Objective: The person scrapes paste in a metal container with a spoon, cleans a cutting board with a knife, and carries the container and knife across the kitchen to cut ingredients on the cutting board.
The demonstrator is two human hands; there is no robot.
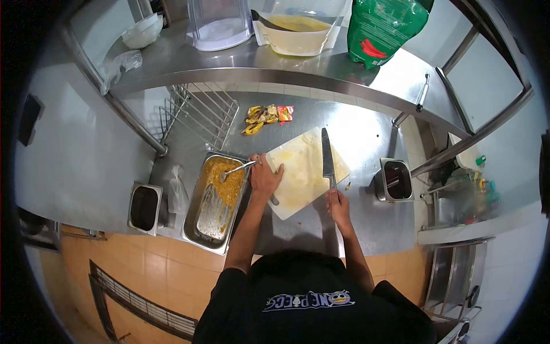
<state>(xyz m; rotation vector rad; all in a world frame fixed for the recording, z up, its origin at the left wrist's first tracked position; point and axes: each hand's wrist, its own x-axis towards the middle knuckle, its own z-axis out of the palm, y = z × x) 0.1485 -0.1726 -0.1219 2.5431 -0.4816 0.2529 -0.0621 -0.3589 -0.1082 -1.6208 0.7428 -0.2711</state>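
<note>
My left hand (265, 176) is at the left edge of a pale, stained cutting board (301, 169), thumb laid over the top and fingers closed at the edge. Its fingertips are partly hidden. In my right hand (338, 207) is the handle of a large knife (327, 153), its blade pointing away from me over the board's right side. Beside my left hand stands a long steel pan (208, 221) with orange-brown chopped or mashed food (224, 182) mostly at its far end. A spoon (238, 170) rests in the food, its handle reaching toward my left hand.
Behind the board lie banana peels (256, 119) and a red-yellow packet (285, 114). Steel containers stand at left (145, 207) and right (395, 180). A wire rack (200, 117) is at back left. The overhead shelf (275, 74) holds a tub of yellow liquid (298, 37) and a green bag (385, 31).
</note>
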